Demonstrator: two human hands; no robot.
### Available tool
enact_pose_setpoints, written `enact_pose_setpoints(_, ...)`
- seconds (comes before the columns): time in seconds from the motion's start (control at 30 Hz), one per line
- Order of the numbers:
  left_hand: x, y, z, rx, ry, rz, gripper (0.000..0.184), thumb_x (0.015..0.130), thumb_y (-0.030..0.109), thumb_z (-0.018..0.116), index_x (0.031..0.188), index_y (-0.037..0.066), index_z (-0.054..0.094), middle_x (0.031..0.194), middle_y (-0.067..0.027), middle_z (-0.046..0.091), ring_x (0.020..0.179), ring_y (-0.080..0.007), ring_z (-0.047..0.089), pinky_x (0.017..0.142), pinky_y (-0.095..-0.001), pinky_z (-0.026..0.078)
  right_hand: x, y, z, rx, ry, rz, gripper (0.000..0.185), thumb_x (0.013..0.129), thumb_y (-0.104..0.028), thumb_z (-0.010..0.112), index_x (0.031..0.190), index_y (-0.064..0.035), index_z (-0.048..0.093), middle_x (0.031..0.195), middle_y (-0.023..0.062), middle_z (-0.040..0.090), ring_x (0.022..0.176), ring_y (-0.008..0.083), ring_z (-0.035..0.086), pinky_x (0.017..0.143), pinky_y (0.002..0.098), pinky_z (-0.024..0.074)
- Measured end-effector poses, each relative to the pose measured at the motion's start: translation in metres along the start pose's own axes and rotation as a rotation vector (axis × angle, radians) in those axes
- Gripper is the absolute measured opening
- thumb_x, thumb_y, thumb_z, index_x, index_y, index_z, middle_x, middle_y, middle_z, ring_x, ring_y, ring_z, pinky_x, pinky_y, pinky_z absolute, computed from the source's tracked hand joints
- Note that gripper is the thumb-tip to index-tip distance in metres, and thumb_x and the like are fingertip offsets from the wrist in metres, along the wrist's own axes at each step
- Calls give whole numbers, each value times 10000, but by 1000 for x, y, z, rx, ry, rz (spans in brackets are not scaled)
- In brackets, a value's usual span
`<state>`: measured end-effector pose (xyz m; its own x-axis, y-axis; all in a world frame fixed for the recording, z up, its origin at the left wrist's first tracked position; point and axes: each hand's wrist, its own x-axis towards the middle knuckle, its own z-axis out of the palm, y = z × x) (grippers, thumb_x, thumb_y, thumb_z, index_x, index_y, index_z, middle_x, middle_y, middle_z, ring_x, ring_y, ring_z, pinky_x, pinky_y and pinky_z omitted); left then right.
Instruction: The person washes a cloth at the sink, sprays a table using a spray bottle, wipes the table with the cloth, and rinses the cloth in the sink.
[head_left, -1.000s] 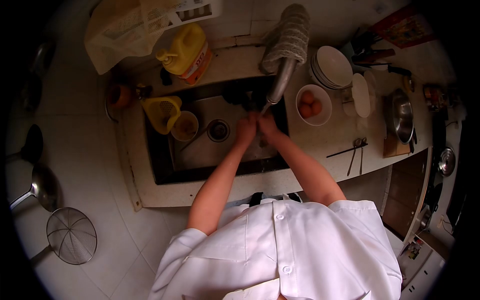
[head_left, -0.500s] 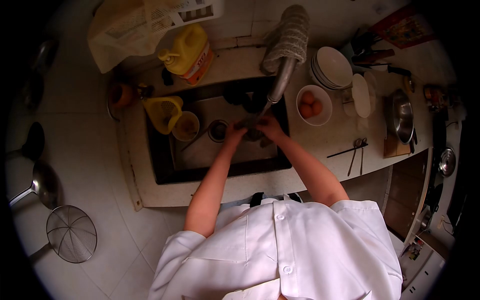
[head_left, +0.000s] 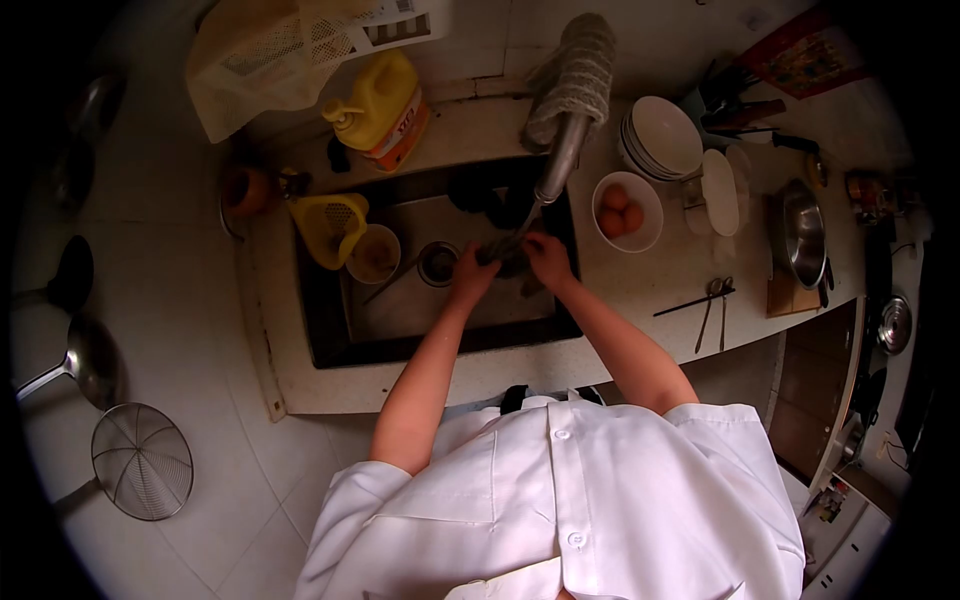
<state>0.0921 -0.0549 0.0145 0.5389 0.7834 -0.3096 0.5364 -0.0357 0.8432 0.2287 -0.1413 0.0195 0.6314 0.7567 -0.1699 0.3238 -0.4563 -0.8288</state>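
Over the sink (head_left: 400,325), both hands are under the running faucet (head_left: 565,160). My left hand (head_left: 473,273) has its fingers closed on a dark, soft-looking bundle (head_left: 504,249), too dim to name. At the bundle's right side is my right hand (head_left: 547,262), its fingers bent and pinched together by the stream. Whether it grips the same bundle is hard to see. Left of my hands lie the round drain (head_left: 437,264), a small bowl (head_left: 373,254) with something brownish in it, and a yellow strainer basket (head_left: 328,229).
A white bowl of three eggs (head_left: 627,212) stands right of the sink, near stacked bowls (head_left: 667,137). Farther right are scissors (head_left: 713,290) and a metal basin (head_left: 803,235). A yellow jug (head_left: 383,108) stands behind the sink. A wire skimmer (head_left: 143,462) hangs at left.
My right hand has shifted slightly right and up, opening a wider gap between the hands. The left hand stays nearly in place. The whole view has shifted a little.
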Motion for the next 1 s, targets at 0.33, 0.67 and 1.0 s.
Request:
enact_pose_setpoints(0.33,1,5,-1,-499,-66,-188,266,707,206,642,866,34,516,759,-38,510,695,-114,476,605,-259,384,-2,11,4,321,-192,222,207,755,-102,553,934,-10,597,786,53,607,717,136,562,646,265,451)
enact_pose_setpoints(0.67,0,8,-6,-551,-116,-18,345,639,67,622,971,28,539,942,-69,543,871,-172,521,743,-278,417,-2,20,7,24,-161,-34,243,706,-88,601,936,-37,541,755,82,593,722,185,580,646,304,453)
enact_pose_setpoints(1.0,-1,19,-19,81,-137,-22,433,648,163,652,1047,24,557,1013,-187,571,955,-297,548,784,-363,438,-2,-43,-16,0,41,-138,138,742,-82,544,852,-52,465,755,151,559,726,330,566,613,359,432)
